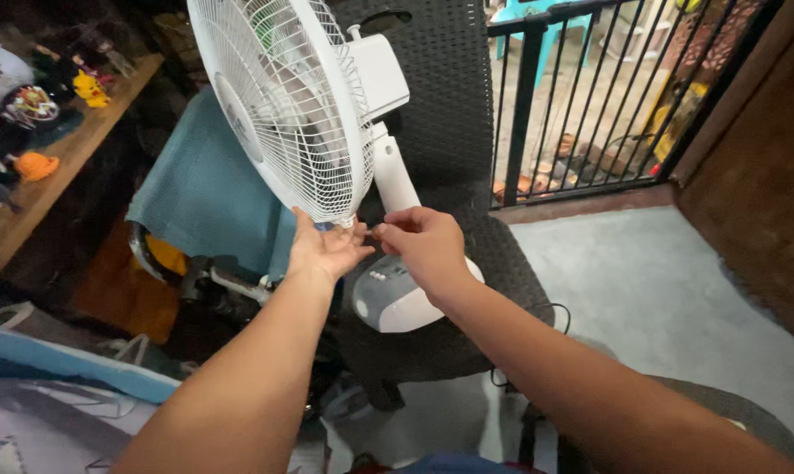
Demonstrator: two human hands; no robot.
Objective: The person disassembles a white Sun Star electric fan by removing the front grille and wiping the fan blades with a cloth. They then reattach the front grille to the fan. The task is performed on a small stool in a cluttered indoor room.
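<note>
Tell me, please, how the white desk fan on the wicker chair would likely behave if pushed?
The fan looks top-heavy: a wide wire cage over a slim neck, so probably tippable. Its rounded base sits on the woven chair, likely an uneven footing. The thin grille may flex.

I see the fan (327, 132): white wire grille, smooth glossy plastic stand and base. It sits on a matt black woven chair (454, 105). Teal cloth (208, 193) beside it looks soft; the floor (669, 290) is rough grey concrete.

The fan (300, 105) stands on the chair (467, 105), its base (406, 303) nearest. Both hands meet under the fan's grille: left hand (325, 250), right hand (423, 246). A cloth (204, 193) hangs left; the gate (590, 96) stands far right.
</note>
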